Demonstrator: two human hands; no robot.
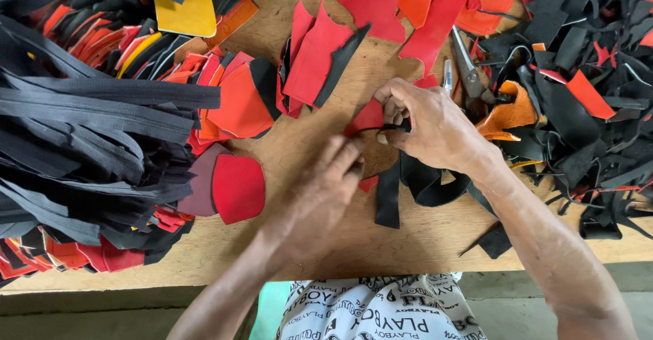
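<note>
My right hand [428, 125] pinches a black strip [408, 176] against a small red leather piece [369, 117] near the middle of the wooden table [381, 245]. The strip trails down and loops under my right wrist. My left hand [326, 190] comes up from below, fingertips pressed on the lower edge of the same red piece, beside a brown patch [378, 155]. Which fingers grip and which only touch is partly hidden.
A thick bundle of black zippers [88, 142] fills the left side over red and orange cut pieces. A rounded red piece [238, 189] lies left of my hands. Black and orange scraps [571, 102] crowd the right. Metal pliers [469, 71] lie above my right hand.
</note>
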